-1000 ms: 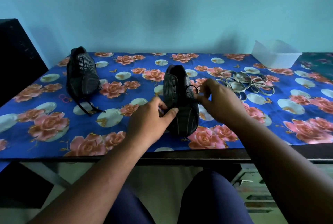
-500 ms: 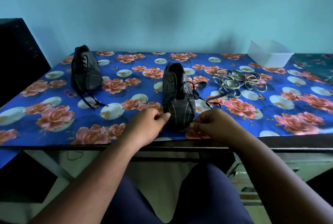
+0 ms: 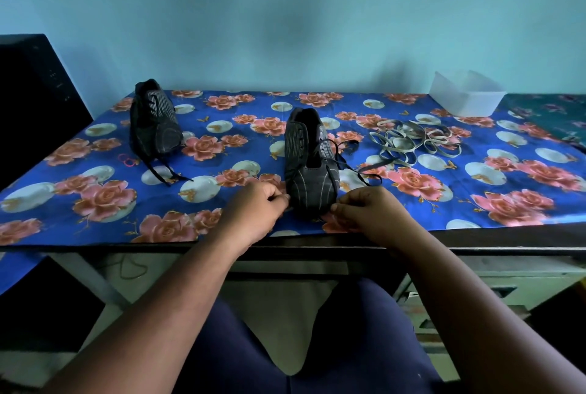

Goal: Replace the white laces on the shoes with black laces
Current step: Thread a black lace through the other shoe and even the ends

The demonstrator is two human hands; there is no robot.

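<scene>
**Hands at toe of near shoe, black lace partly threaded**

Black striped fabric shoe (image 3: pixel 309 168) at table centre, toe pointing to 6 o'clock, upright on blue rose-patterned tablecloth (image 3: pixel 475 184). Thin black lace (image 3: pixel 345 160) partly threaded through the eyelets, loose loops spilling off toward 3 o'clock onto the cloth.

Left hand (image 3: pixel 253 212) at 7 o'clock of the toe, fingers curled, thumb and forefinger pinched together right against the shoe's edge; seems to pinch a lace end, though the lace itself too thin and dark to confirm there. Right hand (image 3: pixel 369 214) at 5 o'clock of the toe, fingers likewise curled and fingertips pinched close beside the toe; what sits between them, cannot tell.

Second black striped shoe (image 3: pixel 155 124) at 10 o'clock, well apart, already fitted with dark laces, ends trailing toward 6 o'clock. Tangle of pale flat laces (image 3: pixel 412 143) at 2 o'clock of the near shoe, lying loose on the cloth. Translucent white plastic tub (image 3: pixel 467 98) beyond, at far 2 o'clock near the turquoise wall (image 3: pixel 285 12). Dark blue trousered knees (image 3: pixel 348 346) below the table edge.
</scene>
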